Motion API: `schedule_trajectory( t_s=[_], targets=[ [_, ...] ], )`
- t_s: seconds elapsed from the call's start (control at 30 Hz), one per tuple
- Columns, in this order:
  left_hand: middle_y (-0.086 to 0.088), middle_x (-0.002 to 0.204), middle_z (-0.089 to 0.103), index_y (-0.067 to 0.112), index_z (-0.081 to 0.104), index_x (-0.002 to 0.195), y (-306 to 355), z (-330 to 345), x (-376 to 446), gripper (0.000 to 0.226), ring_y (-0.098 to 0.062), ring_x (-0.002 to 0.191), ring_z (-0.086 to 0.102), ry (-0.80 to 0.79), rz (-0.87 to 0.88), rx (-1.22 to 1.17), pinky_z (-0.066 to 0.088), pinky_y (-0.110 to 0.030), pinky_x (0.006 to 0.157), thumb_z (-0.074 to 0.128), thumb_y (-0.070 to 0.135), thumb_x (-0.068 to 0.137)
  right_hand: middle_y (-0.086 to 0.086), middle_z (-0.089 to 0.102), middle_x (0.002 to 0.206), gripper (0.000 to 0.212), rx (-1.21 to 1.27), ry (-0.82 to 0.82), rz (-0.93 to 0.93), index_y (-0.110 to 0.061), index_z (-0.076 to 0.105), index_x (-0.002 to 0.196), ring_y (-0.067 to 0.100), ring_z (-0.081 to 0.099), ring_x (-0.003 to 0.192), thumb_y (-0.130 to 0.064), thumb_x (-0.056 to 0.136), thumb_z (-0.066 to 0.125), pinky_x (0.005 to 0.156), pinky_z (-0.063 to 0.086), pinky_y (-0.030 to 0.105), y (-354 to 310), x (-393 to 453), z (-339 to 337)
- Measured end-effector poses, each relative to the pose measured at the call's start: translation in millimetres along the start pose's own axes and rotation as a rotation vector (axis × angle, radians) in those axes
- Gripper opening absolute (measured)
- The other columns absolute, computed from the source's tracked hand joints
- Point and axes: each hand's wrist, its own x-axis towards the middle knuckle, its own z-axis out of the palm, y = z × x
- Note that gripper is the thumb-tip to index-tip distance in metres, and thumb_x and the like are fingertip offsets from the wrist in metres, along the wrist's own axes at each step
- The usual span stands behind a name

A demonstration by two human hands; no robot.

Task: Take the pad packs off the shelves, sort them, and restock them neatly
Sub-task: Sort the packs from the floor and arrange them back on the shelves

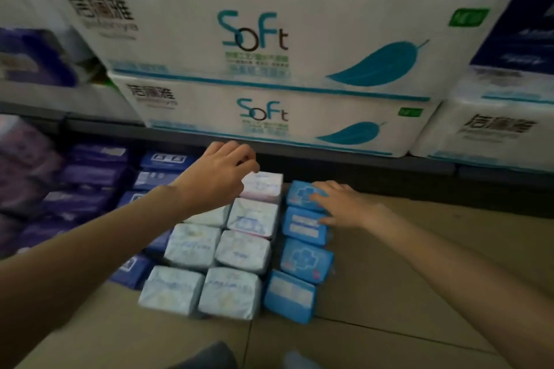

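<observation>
Starting nearest, pale packs (pixel 230 292) lie in two columns on the floor (pixel 389 293), beside them a blue column (pixel 304 260), all running away toward the shelf (pixel 329 160). Each pack's long axis lies crosswise. The right hand (pixel 344 204) rests spread-fingered on the farthest blue packs. The left hand (pixel 220 172), fingers curled, sits at the pink pack (pixel 263 186); whether it grips is unclear.

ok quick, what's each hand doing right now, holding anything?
Left hand: fingers curled over the pale pink pack; a firm grip cannot be told.
Right hand: open, straight fingers resting on the bright blue packs.
</observation>
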Motion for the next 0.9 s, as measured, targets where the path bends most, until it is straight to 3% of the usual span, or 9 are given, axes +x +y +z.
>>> schedule_trajectory(
  t_s=[0.13,0.23,0.33,0.47,0.57,0.67,0.77,0.9],
  targets=[
    [-0.008,0.087,0.064,0.013,0.068,0.088,7.4,-3.6,12.6,0.045,-0.029,0.071,0.061,-0.175,-0.007,0.044,0.048,-0.034,0.061,0.077,0.006,0.044,0.007,0.008,0.157,0.053,0.156,-0.021,0.116,-0.022,0.025,0.147,0.027,0.018,0.141,-0.029,0.098,0.043,0.110,0.023,0.037,6.4,13.1,22.9],
    [-0.008,0.087,0.064,0.013,0.069,0.088,18.6,10.9,23.6,0.052,-0.028,0.070,0.063,-0.240,-0.016,0.041,0.049,-0.035,0.058,0.084,0.009,0.039,0.006,0.003,0.159,0.052,0.157,0.000,0.139,-0.028,0.024,0.148,0.026,0.014,0.143,-0.014,0.099,0.037,0.111,0.021,0.040,14.1,16.5,35.5],
    [-0.012,0.101,0.062,0.010,0.066,0.102,34.5,24.4,31.7,0.049,-0.033,0.083,0.062,-0.324,-0.021,0.021,0.048,-0.041,0.067,0.080,0.009,0.055,0.004,-0.005,0.159,0.059,0.160,-0.006,0.174,-0.034,0.020,0.148,0.026,0.005,0.145,-0.007,0.098,0.034,0.113,0.012,0.044,17.1,12.5,47.9],
    [-0.004,0.142,0.035,0.019,0.037,0.138,53.1,34.8,33.0,0.049,-0.026,0.126,0.036,-0.578,0.004,0.176,0.029,-0.039,0.101,0.045,0.020,0.090,0.010,0.001,0.158,0.055,0.190,0.046,0.222,-0.036,0.022,0.147,0.029,0.007,0.144,-0.019,0.098,0.040,0.113,0.012,0.038,13.2,17.5,52.3],
    [-0.002,0.145,0.034,0.021,0.034,0.141,56.3,38.3,32.4,0.050,-0.025,0.131,0.032,-0.596,0.022,0.178,0.023,-0.040,0.107,0.041,0.019,0.093,0.015,0.021,0.149,0.052,0.134,0.159,0.237,-0.031,0.028,0.146,0.030,0.024,0.135,-0.021,0.096,0.043,0.106,0.021,0.035,9.8,21.5,57.2],
    [-0.001,0.144,0.035,0.021,0.033,0.141,51.8,41.9,28.9,0.049,-0.024,0.131,0.033,-0.643,0.044,0.211,0.021,-0.039,0.109,0.041,0.018,0.093,0.011,0.036,0.133,0.048,0.156,0.273,0.323,-0.027,0.038,0.137,0.029,0.036,0.120,-0.025,0.091,0.051,0.097,0.028,0.035,12.4,12.1,64.7],
    [0.001,0.144,0.036,0.022,0.033,0.141,52.9,48.8,43.7,0.048,-0.020,0.131,0.034,-0.634,0.015,0.125,0.023,-0.034,0.105,0.042,0.022,0.093,0.009,0.044,0.115,0.036,0.465,0.277,0.401,-0.020,0.051,0.117,0.027,0.045,0.110,-0.018,0.083,0.062,0.090,0.033,0.030,32.0,-5.5,67.1],
    [-0.005,0.142,0.040,0.015,0.033,0.141,63.2,59.0,78.2,0.064,-0.023,0.128,0.040,-0.571,-0.075,-0.330,0.033,-0.033,0.104,0.062,0.028,0.086,0.005,0.058,0.098,0.025,0.894,0.337,0.404,-0.022,0.057,0.091,0.018,0.054,0.094,-0.012,0.075,0.075,0.075,0.037,0.024,68.6,-41.4,41.3]
  ],
)
